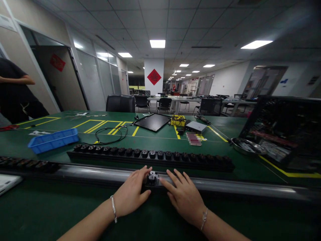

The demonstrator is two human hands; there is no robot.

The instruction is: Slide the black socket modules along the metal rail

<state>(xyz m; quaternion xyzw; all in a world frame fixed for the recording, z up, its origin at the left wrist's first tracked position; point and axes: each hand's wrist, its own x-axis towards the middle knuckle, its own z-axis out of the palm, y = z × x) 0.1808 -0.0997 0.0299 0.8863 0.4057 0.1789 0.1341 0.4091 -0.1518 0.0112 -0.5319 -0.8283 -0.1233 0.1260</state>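
Note:
A long dark rail with a shiny metal channel [220,186] runs across the table in front of me. A small black-and-silver part [152,177], seemingly a socket insert, sits in the channel between my hands. My left hand [134,190] lies over the rail just left of this part, fingers stretched out and thumb apart. On the other side, my right hand [187,197] has its fingers spread over the channel, with the index fingertip close to the part; whether it touches I cannot tell. Behind the rail lies a black strip [152,160] with a row of socket inserts.
More dark inserts [30,164] sit at the rail's left end. On the green table are a blue bin [54,140], a black panel [152,122], a metal bowl [247,152] and an open computer case [283,134]. A person [16,90] stands at the far left.

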